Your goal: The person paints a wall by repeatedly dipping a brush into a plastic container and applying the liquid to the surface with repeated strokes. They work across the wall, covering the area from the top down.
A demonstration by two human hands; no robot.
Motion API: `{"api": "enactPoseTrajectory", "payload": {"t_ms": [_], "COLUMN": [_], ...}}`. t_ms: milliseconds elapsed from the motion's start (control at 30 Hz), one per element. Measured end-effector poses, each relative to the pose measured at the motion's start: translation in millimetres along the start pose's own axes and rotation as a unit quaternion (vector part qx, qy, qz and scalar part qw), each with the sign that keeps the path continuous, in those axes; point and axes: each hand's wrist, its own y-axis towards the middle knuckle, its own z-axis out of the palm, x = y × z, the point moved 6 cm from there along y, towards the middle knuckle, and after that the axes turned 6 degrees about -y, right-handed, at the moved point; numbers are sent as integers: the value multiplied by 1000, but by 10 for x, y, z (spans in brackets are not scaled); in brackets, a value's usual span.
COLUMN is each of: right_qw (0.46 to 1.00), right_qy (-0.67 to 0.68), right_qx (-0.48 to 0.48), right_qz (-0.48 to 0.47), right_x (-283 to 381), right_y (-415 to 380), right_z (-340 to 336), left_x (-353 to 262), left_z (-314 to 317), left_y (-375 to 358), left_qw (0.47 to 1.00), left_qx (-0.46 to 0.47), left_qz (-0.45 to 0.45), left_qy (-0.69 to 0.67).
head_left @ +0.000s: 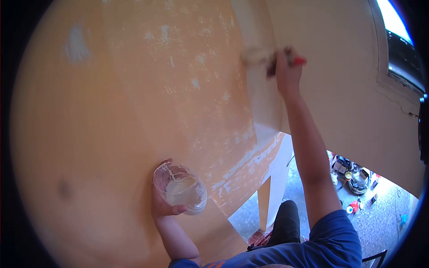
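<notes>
My left hand [160,199] is wrapped round a clear plastic tub [202,196], the thumb over its near side. Whitish paint [182,191] lies in the tub, and streaks of it coat the inner wall. Up at the right, my right hand [287,73] grips a paintbrush [259,56] with a red handle end, blurred by motion. The bristles are at the pale strip [263,100] along the corner of the orange wall [134,116]. White patches and streaks mark this wall.
A beige wall [330,89] adjoins at the right, with a window [404,58] and a crack below it. Far below, the grey floor [380,223] holds a coil of cable [359,181], a red bottle [355,206] and other small items. My knee [288,216] shows beneath.
</notes>
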Motion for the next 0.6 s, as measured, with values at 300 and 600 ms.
{"api": "enactPoseTrajectory", "payload": {"t_ms": [300, 600], "right_qw": [989, 984], "right_qy": [-43, 167], "right_qx": [8, -20], "right_qz": [141, -56], "right_x": [-170, 859], "right_y": [-194, 986], "right_z": [-248, 575], "left_x": [-220, -753], "left_z": [287, 546], "left_y": [375, 957], "left_qw": [994, 980], "left_qx": [17, -56], "left_qz": [57, 142], "left_qy": [87, 128]}}
